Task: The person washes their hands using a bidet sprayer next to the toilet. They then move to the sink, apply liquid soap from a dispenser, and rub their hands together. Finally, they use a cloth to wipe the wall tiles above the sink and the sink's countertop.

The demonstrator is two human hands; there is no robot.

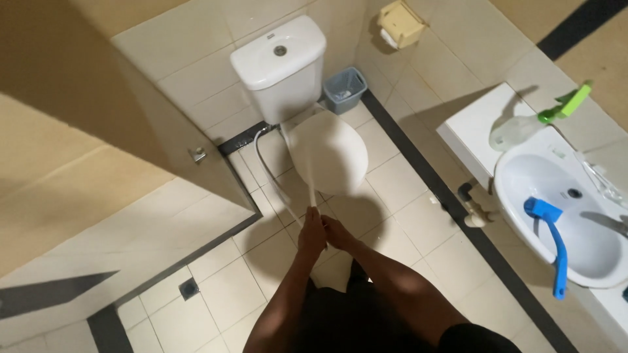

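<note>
At the far left, one door stands open, swung back, so the way to the toilet is free. Low in the floor sits one small square drain.

Next comes one white toilet, its lid down, its one tank against the wall. From the wall beside the tank hangs one hose, which curves down toward the person.

In the middle are the person's two hands. The left hand is closed around a thin white stick, which rises toward the toilet lid; I cannot tell what kind of tool it is. The right hand lies just beside the left one, and also seems to grip the stick's low end, though its fingers are partly hidden. Both arms reach forward together, probably to steady the long stick.

To the right of the tank stands one grey bin in the corner, and above it one paper holder on the wall.

At the right, one sink holds one blue brush, which leans over the rim, perhaps laid there to be near at hand. Behind the sink, one spray bottle with a green head lies on the counter.
</note>
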